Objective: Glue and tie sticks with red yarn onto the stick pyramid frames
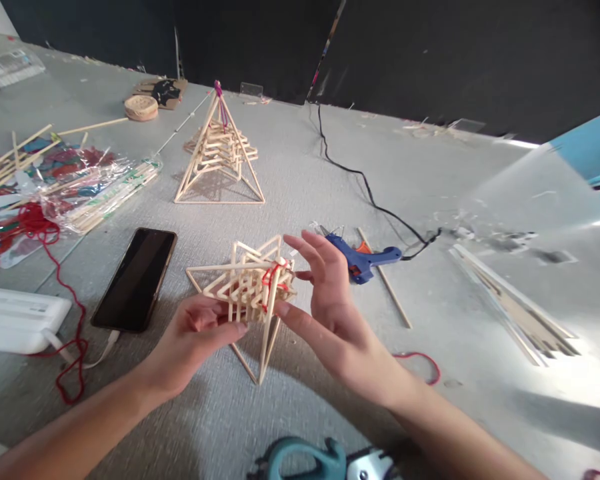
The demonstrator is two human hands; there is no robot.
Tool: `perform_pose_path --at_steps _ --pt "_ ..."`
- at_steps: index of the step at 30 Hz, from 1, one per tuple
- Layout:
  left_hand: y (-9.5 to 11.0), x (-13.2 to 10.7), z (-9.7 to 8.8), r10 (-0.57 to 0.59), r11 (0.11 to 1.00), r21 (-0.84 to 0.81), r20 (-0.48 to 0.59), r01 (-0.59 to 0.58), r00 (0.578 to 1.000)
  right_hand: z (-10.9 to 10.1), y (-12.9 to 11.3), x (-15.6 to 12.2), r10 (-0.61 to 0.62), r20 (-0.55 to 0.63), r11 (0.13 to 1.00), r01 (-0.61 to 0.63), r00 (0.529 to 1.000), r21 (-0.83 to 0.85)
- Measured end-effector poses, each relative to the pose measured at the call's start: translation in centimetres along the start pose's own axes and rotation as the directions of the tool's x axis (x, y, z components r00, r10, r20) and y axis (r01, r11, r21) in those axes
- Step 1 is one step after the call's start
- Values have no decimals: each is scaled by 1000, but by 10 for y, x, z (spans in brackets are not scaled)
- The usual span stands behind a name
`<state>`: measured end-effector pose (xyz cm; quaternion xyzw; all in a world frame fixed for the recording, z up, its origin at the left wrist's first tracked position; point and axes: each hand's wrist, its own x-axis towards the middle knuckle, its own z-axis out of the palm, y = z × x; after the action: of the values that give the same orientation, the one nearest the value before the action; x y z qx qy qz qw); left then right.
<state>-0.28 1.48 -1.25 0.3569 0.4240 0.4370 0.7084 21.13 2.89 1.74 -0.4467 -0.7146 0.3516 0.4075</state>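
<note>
Right now the stick pyramid (240, 283) lies tipped on its side between my hands, its axis running left to right and its red yarn (273, 277) tip pointing right. My left hand (195, 333) grips its near-left underside. My right hand (330, 300), fingers spread wide, touches the tip.

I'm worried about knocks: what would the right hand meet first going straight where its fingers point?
The tilted stick pyramid, right in front of it; the right hand seems to touch its red yarn, though depth is unclear.
</note>
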Motion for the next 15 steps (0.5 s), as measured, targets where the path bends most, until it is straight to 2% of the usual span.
perform_pose_path --at_steps 5,9,12,15 --pt "-1 1 1 -54 997 51 31 52 998 6 -2 -5 28 -30 999 -29 999 -19" --pt "4 1 4 -35 999 -20 102 37 994 1 -9 -2 -21 -59 996 16 998 -82" --pt "10 -1 5 -9 998 -62 172 20 985 -11 -16 3 -176 -124 968 148 977 -205" --pt "15 -3 6 32 997 -81 231 -14 972 -29 -19 10 -414 -110 851 341 904 -399"
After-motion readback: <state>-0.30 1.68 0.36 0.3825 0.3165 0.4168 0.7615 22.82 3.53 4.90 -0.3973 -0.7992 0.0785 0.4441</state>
